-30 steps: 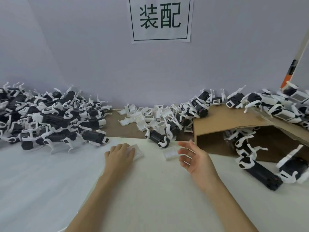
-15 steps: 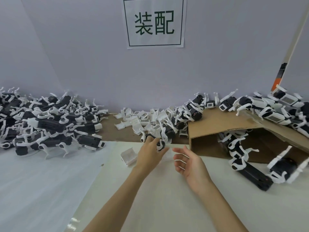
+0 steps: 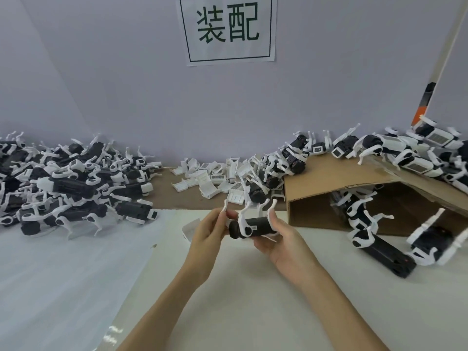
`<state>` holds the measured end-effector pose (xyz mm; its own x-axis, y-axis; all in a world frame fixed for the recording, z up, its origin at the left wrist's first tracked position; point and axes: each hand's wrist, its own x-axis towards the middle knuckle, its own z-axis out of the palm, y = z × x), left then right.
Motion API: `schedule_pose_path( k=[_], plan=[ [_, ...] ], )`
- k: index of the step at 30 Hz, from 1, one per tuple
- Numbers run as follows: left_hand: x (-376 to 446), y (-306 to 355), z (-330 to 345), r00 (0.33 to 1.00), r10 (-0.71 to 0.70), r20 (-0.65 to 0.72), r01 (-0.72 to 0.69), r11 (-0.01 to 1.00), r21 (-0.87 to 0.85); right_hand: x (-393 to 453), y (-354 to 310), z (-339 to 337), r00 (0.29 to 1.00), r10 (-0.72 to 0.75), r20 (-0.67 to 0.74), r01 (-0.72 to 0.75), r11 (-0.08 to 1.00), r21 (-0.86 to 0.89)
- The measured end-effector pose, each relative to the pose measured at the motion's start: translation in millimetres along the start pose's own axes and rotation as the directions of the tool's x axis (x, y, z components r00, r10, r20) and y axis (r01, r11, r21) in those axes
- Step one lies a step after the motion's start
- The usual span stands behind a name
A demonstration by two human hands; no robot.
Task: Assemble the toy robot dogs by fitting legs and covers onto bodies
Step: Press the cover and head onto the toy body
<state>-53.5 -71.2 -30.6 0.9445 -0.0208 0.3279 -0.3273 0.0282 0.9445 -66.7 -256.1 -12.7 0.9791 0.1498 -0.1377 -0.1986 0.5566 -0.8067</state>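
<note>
A black toy dog body with white legs pointing up is held upside down above the white table, between both hands. My left hand pinches its left end and a white leg. My right hand cups the body's right end from below, fingers curled round it. A loose white cover lies on the table just left of my left hand, partly hidden by it. More white covers are heaped at the back centre.
A large pile of black-and-white dogs fills the back left. A tilted cardboard box stands at the right with dogs on top, inside and in front. A paper sign hangs on the wall.
My left hand left the white cover on the table, reached to the back pile and took a dog body. It is now lifted in front of me, and my right hand has closed on it.
</note>
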Motion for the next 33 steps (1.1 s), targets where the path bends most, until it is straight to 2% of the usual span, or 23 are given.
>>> schedule_pose_path(
  k=[4, 7, 11, 14, 16, 18, 21, 23, 26, 27, 29, 31, 33],
  plan=[
    [7, 9, -8, 0.991, -0.132, -0.033, 0.123, 0.971, -0.204, -1, 0, -3, 0.996, -0.061, 0.071, 0.062, 0.998, -0.016],
    [7, 15, -6, 0.975, -0.224, 0.003, 0.214, 0.927, -0.309, 0, 2, 1, 0.996, -0.079, 0.041, 0.079, 0.997, 0.002],
    [1, 16, -1, 0.963, -0.266, 0.052, 0.269, 0.96, -0.073, -2, 2, 4, 0.996, -0.074, -0.04, 0.075, 0.997, 0.011],
    [2, 16, -3, 0.966, -0.254, 0.051, 0.256, 0.965, -0.05, -5, -1, 2, 0.993, -0.109, -0.048, 0.104, 0.99, -0.09],
    [2, 17, -8, 0.979, -0.182, 0.086, 0.187, 0.981, -0.055, -4, -3, -2, 0.995, -0.094, 0.025, 0.095, 0.994, -0.053],
    [4, 19, -18, 0.977, -0.127, 0.169, 0.142, 0.987, -0.078, -7, -8, -6, 0.99, -0.006, 0.142, -0.001, 0.999, 0.053],
    [6, 17, -34, 0.917, -0.049, 0.395, 0.068, 0.997, -0.035, -12, -16, -7, 0.964, 0.138, 0.226, -0.187, 0.959, 0.212],
    [7, 19, -40, 0.869, -0.059, 0.491, 0.095, 0.994, -0.05, -12, -14, -5, 0.982, 0.146, 0.124, -0.164, 0.974, 0.159],
    [6, 23, -41, 0.812, -0.11, 0.573, 0.284, 0.932, -0.225, -12, -8, 0, 1.0, 0.007, -0.016, -0.008, 0.999, -0.043],
    [6, 25, -39, 0.814, -0.143, 0.562, 0.365, 0.879, -0.306, -11, -7, 1, 0.998, -0.051, -0.026, 0.048, 0.995, -0.09],
    [8, 27, -35, 0.853, -0.254, 0.456, 0.455, 0.791, -0.41, -11, -6, 0, 0.987, -0.159, 0.021, 0.16, 0.968, -0.195],
    [8, 26, -29, 0.881, -0.356, 0.313, 0.45, 0.834, -0.318, -12, -4, -1, 0.972, -0.224, 0.077, 0.236, 0.895, -0.379],
    [7, 21, -22, 0.921, -0.316, 0.228, 0.354, 0.923, -0.152, -13, 0, 0, 0.968, -0.245, 0.061, 0.247, 0.87, -0.426]
  ],
)
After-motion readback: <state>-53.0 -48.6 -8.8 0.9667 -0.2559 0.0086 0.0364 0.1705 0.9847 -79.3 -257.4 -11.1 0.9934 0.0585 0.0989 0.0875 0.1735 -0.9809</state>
